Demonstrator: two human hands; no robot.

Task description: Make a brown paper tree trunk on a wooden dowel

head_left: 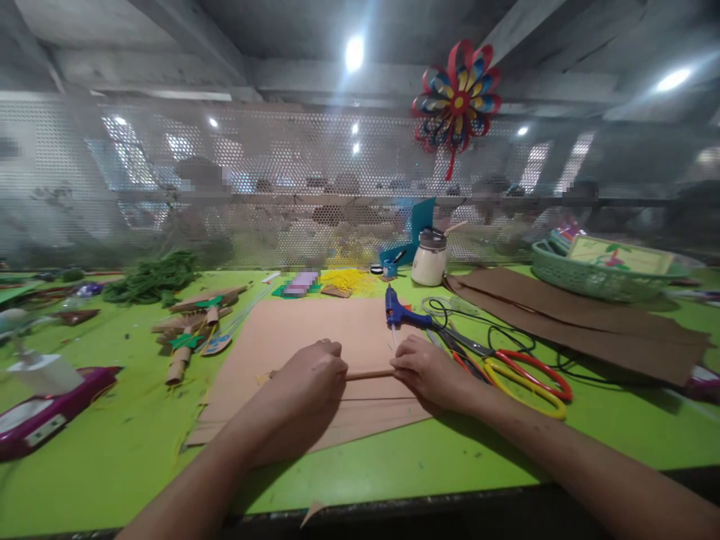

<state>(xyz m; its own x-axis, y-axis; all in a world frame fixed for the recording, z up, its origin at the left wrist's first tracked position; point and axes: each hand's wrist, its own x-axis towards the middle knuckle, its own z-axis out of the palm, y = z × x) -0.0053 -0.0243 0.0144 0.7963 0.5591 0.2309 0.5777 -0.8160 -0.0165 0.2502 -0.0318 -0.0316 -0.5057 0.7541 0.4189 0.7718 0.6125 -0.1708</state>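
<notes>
Forearms (196,472) are stretched over the counter (360,472), and the thin brown strip (370,375), pinched by left hand (312,375) and right hand (432,369) over paper sheets (304,322), is best held straight with even pressure.

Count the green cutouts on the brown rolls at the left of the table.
2: the nearer green cutout lies on the nearer brown roll; the farther green cutout is on the farther brown roll. More may be hidden underneath.
</notes>
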